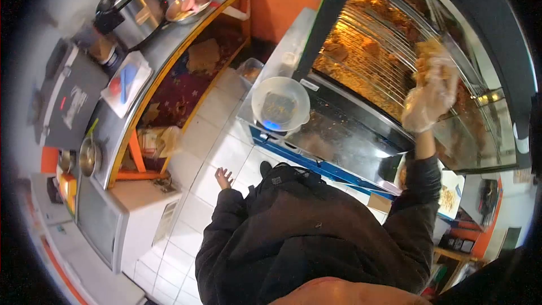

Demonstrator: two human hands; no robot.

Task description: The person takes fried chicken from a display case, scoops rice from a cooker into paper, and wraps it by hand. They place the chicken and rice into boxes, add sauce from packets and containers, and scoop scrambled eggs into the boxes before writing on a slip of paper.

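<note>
My right hand (432, 99), in a clear plastic glove, reaches into the lit display warmer (350, 93). Its fingers close around a clump of golden fried food (430, 56); blur hides the exact kind. Behind it, wire racks (375, 25) and a mass of golden food (353, 56) glow under warm light. My left hand (224, 178) hangs bare and low at my side over the tiled floor, fingers apart, holding nothing. A translucent plastic bowl (280, 82) stands on the metal counter (333, 138) in front of the warmer, with a few crumbs at its bottom.
On the left counter stand a steel pressure cooker (135, 11), a pan with food (189, 7) and a white tray with a blue-handled utensil (127, 85). A white chest freezer (101, 214) lies lower left. Right of my arm sits a tray of pale pieces (450, 195).
</note>
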